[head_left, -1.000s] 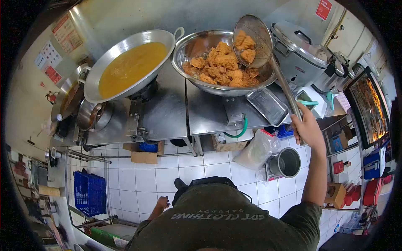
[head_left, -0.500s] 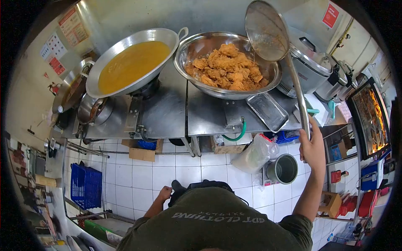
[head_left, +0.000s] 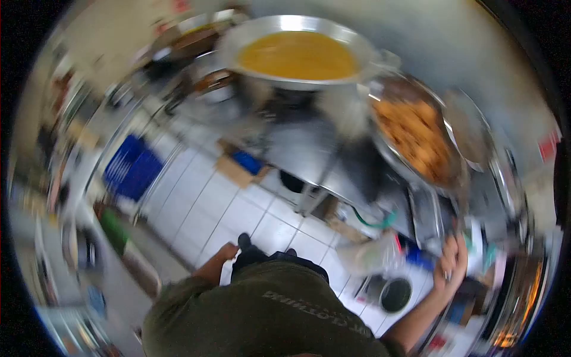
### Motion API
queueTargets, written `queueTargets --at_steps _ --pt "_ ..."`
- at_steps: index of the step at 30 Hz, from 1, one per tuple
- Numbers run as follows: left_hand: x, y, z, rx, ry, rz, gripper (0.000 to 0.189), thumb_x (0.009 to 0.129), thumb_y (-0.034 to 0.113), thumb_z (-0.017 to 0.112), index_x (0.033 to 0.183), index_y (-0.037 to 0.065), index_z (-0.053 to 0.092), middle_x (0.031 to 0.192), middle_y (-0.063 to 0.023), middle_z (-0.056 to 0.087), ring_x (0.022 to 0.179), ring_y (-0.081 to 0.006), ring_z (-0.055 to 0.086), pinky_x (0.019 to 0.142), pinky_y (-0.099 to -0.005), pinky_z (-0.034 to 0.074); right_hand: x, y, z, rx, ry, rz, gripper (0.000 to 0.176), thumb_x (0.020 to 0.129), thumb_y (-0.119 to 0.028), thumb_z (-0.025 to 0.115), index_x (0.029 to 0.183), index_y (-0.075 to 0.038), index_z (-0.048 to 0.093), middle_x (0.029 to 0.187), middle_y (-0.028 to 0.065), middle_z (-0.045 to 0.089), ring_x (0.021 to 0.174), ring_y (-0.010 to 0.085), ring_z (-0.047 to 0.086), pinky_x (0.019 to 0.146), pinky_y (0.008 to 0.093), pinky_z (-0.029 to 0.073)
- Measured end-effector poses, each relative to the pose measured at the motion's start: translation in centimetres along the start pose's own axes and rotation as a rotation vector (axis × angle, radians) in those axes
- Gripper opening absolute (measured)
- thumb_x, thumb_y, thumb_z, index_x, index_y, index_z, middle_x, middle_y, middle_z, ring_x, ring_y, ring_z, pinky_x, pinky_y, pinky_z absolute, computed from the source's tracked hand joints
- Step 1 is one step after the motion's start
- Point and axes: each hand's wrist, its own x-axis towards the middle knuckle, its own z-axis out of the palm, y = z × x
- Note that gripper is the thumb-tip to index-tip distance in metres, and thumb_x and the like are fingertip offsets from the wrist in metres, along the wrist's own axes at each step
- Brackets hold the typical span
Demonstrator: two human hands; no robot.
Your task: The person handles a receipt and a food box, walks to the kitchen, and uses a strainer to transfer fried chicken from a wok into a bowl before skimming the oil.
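Note:
My right hand (head_left: 453, 262) is closed around the long handle of a round mesh skimmer (head_left: 468, 128). The skimmer's head is at the far rim of a large steel bowl (head_left: 386, 152). Fried chicken pieces (head_left: 416, 134) are heaped in this bowl. Beside my hip, my left hand (head_left: 228, 250) hangs with its fingers curled, and nothing shows in it. To the left of the bowl, a wide metal wok (head_left: 297, 22) holds yellow oil (head_left: 297, 55). The whole view is smeared by motion.
A steel counter (head_left: 300, 143) runs under the wok and bowl. Smaller pans (head_left: 217, 83) stand left of the wok. On the tiled floor are a blue basket (head_left: 134, 166), a cardboard box (head_left: 235, 171), a plastic bag (head_left: 375, 256) and a grey pot (head_left: 395, 294).
My view has turned left, so the wok and bowl now appear further right and tilted. The skimmer's head is lower relative to the bowl. My right hand keeps its grip on the handle.

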Motion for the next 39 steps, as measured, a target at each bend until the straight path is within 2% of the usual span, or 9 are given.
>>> queueTargets --at_steps 1,3,9,17,21,25,28,29,39 --pt "1.9 -2.9 1.1 0.438 -0.018 0.357 0.030 0.088 0.025 0.050 0.080 -0.001 0.063 0.076 -0.0179 0.067 0.074 -0.0321 0.068 0.068 -0.0453 0.054 1.0 0.7 -0.6 -0.048 -0.072 -0.015 0.015 0.104 -0.015 0.036 0.101 -0.003 0.044 0.064 -0.0011 0.033 0.038 0.0047 0.027 0.028 0.0215 0.026" --pt "2.0 -3.2 2.6 0.192 -0.033 0.124 0.037 0.088 0.030 0.049 0.079 -0.002 0.066 0.079 -0.0215 0.067 0.079 -0.0353 0.068 0.073 -0.0456 0.053 2.9 2.0 -0.2 -0.312 -0.089 -0.056 0.019 0.102 -0.018 0.040 0.085 -0.010 0.037 0.066 -0.0011 0.037 0.037 0.0042 0.028 0.026 0.0211 0.026" --pt "-3.3 -0.1 1.4 -0.190 0.158 -0.205 0.051 0.088 0.039 0.050 0.090 -0.009 0.067 0.095 -0.0288 0.066 0.094 -0.0429 0.064 0.084 -0.0467 0.051 3.2 11.0 12.1 -0.576 -0.362 -0.162 0.033 0.099 -0.010 0.046 0.130 -0.002 0.039 0.069 0.0015 0.042 0.038 0.0041 0.034 0.027 0.0182 0.025" --pt "-3.8 -5.5 1.5 -0.296 0.138 -0.197 0.051 0.088 0.040 0.053 0.100 -0.008 0.064 0.103 -0.0309 0.064 0.096 -0.0404 0.064 0.084 -0.0457 0.050 5.1 31.0 26.2 -0.686 -0.736 0.048 0.009 0.098 -0.011 0.048 0.102 -0.006 0.042 0.069 0.0040 0.048 0.040 0.0073 0.043 0.029 0.0220 0.034" --pt "-4.9 -8.1 0.4 -0.411 0.436 -0.150 0.046 0.088 0.038 0.054 0.100 -0.005 0.062 0.100 -0.0290 0.064 0.095 -0.0404 0.063 0.082 -0.0469 0.050 4.0 42.4 29.2 -0.839 -0.751 0.053 0.023 0.097 -0.010 0.049 0.117 -0.001 0.042 0.069 0.0050 0.049 0.041 0.0095 0.046 0.033 0.0263 0.040" --pt "-2.5 -15.0 0.7 -0.503 0.457 -0.121 0.045 0.088 0.036 0.054 0.106 -0.006 0.057 0.103 -0.0292 0.063 0.096 -0.0436 0.062 0.085 -0.0483 0.049 7.9 53.3 27.1 -1.171 -0.709 -0.313 0.051 0.092 -0.009 0.057 0.138 0.001 0.036 0.093 0.0140 0.059 0.059 0.0162 0.059 0.046 0.0276 0.050" --pt "-6.1 -15.6 -5.2 -0.500 0.487 -0.166 0.043 0.087 0.035 0.055 0.103 -0.005 0.059 0.100 -0.0274 0.065 0.097 -0.0426 0.062 0.085 -0.0485 0.049 7.6 58.5 26.0 -1.371 -0.595 -0.591 0.052 0.090 -0.006 0.057 0.137 0.005 0.037 0.131 0.0273 0.050 0.117 0.0377 0.054 0.095 0.0395 0.046" --pt "-7.1 -15.8 -7.4 -0.498 0.444 -0.202 0.042 0.087 0.034 0.055 0.103 -0.004 0.060 0.099 -0.0265 0.065 0.096 -0.0418 0.062 0.085 -0.0485 0.049 7.6 59.5 25.7 -1.441 -0.602 -0.687 0.051 0.091 -0.006 0.056 0.137 0.006 0.036 0.132 0.0282 0.049 0.118 0.0391 0.053 0.098 0.0414 0.045" --pt "-9.0 -16.4 -13.1 -0.806 0.618 -0.132 0.037 0.086 0.033 0.057 0.099 -0.002 0.060 0.096 -0.0228 0.067 0.094 -0.0393 0.063 0.081 -0.0462 0.050 6.9 61.7 22.3 -1.669 -0.495 -0.810 0.047 0.092 -0.007 0.054 0.135 -0.005 0.037 0.123 0.0257 0.056 0.104 0.0397 0.063 0.082 0.0454 0.056"
